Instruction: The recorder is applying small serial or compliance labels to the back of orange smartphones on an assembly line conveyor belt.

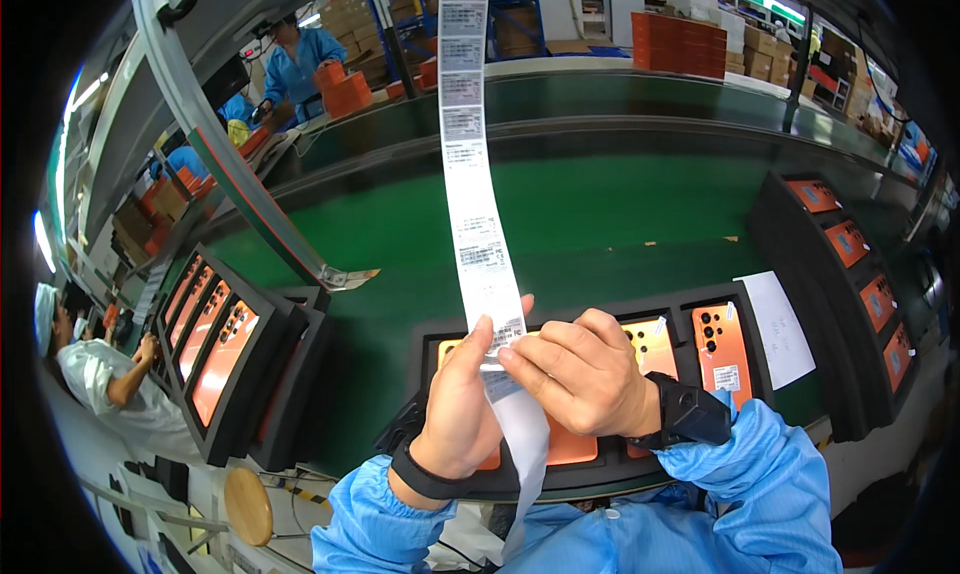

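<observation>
A long strip of white printed labels (472, 189) hangs down from above and passes between my hands, its loose white end trailing toward my lap. My left hand (455, 409) grips the strip from its left side, thumb at the edge. From the other side, my right hand (585, 374) pinches at a label on the strip with thumb and forefinger. Beneath both hands lies a black foam tray (683, 359) with several orange phones, back side up. The rightmost phone (722, 349) bears a small white label near its lower end. My hands partly cover the other phones.
A white paper sheet (778, 329) lies right of the tray. Black trays of orange phones stand tilted at the right (805, 274) and left (250, 414). Beyond runs a green conveyor belt (600, 194). A metal post (235, 174) rises left; co-workers are farther off.
</observation>
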The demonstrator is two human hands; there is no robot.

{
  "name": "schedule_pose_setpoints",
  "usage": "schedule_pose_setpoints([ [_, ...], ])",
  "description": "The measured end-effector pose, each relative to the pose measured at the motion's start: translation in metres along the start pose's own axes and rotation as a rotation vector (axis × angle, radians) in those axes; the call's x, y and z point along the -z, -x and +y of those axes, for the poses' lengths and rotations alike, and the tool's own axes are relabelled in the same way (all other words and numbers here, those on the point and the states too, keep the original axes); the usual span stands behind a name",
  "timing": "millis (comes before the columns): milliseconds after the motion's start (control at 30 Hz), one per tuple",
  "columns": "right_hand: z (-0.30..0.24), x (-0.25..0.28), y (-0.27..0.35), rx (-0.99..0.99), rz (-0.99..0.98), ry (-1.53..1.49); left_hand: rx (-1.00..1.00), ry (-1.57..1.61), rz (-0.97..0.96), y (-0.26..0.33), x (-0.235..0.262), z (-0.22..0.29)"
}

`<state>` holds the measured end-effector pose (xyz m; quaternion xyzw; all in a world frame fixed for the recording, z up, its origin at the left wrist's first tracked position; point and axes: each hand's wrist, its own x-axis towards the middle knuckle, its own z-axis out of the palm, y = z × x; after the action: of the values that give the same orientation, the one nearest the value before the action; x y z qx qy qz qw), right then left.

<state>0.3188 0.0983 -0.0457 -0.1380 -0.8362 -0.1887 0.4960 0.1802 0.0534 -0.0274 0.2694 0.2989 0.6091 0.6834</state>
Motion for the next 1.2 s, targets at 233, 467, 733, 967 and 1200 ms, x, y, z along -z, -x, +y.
schedule_pose_setpoints([
  [233, -0.006, -0.005, -0.002, 0.041, 0.036, -0.029, 0.02, 0.079, -0.134, -0.005, 0.025, 0.009],
  [467, 0.028, 0.042, -0.002, -0.333, 0.068, -0.318, 0.004, -0.269, -0.084, -0.036, 0.057, 0.05],
  [733, 0.054, 0.056, 0.032, -0.586, 0.119, -0.141, -0.427, -1.592, -0.452, -0.084, 0.045, -0.024],
  [967, 0.064, 0.054, 0.049, -0.591, 0.112, -0.143, -0.395, -1.924, -0.405, -0.078, 0.033, -0.055],
  [1200, 0.065, 0.042, 0.055, -0.637, 0.159, -0.188, -0.427, -1.964, -0.33, -0.078, 0.03, -0.07],
])
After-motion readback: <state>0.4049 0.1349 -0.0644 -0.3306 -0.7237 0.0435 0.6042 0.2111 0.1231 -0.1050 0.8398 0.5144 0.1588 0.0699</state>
